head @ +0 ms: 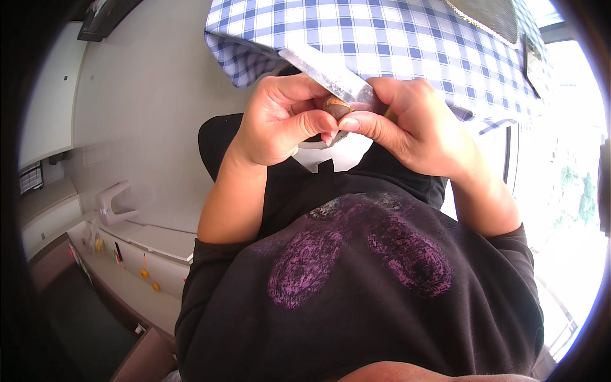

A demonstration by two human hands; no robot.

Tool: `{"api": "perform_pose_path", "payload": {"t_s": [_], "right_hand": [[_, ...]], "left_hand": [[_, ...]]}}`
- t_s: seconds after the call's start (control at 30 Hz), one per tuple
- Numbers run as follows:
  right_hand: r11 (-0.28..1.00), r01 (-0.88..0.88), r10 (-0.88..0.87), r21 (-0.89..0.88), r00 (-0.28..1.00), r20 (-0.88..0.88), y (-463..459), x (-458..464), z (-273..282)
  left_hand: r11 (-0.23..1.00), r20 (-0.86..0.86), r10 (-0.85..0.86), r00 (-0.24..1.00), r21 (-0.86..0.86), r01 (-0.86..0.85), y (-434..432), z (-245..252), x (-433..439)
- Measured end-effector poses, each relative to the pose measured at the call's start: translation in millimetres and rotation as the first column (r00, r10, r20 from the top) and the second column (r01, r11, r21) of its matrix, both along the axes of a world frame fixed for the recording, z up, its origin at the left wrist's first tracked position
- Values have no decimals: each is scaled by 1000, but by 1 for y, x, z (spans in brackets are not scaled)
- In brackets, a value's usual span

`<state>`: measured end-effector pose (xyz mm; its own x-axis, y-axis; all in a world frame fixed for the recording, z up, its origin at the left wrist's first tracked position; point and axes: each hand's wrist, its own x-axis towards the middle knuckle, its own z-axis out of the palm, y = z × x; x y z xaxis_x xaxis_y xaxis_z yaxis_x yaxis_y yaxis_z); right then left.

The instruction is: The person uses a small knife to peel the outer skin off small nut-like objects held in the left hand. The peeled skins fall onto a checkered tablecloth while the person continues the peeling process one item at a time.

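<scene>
My left hand [286,119] pinches a small, round brown item [337,108] between its thumb and fingers; its kind is hard to tell, perhaps a nut or a small root. My right hand [420,122] grips a knife [334,76] close to its handle, which the fingers mostly hide. The wide metal blade points up and to the left, above the brown item, and its lower part lies against or very near it. My right thumb tip touches the item's side. Below both hands, between the legs, shows part of a pale round container [324,143].
A table with a blue and white checked cloth [382,33] stands just beyond the hands. A mesh item [491,16] lies at its far right. On the left are a pale wall and a long shelf [138,272] with small things; a bright window [573,181] is at right.
</scene>
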<state>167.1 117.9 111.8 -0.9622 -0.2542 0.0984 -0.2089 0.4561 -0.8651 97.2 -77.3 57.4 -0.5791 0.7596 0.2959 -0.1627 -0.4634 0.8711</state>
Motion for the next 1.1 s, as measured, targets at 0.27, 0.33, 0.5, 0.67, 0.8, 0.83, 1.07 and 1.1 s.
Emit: {"api": "perform_pose_path", "payload": {"t_s": [0.27,0.33,0.5,0.67,0.8,0.83,1.07,1.1], "right_hand": [[999,39,-37,19,997,-71,-12,11,0],[999,52,-52,-11,998,-27,-14,13,2],[996,71,-65,-60,993,99,-15,14,6],[966,135,-84,-220,970,227,-22,12,2],[958,170,-129,-232,974,184,-18,-1,-2],[967,184,-158,-174,975,156,-15,-6,-2],[949,208,-193,238,978,-84,-36,-37,-16],[952,192,-173,237,980,-97,-39,-38,-17]], "left_hand": [[994,-62,104,993,38,-102,-3,3,12],[989,-21,143,989,46,-142,-2,4,19],[957,-120,288,950,18,-288,2,3,26],[931,-104,364,926,67,-358,-1,0,18],[924,-116,383,916,50,-380,-13,-1,11],[920,-116,392,912,39,-390,-16,-1,9],[905,-92,425,901,15,-425,-38,-12,9],[905,-108,423,899,13,-425,-41,-13,9]]}}
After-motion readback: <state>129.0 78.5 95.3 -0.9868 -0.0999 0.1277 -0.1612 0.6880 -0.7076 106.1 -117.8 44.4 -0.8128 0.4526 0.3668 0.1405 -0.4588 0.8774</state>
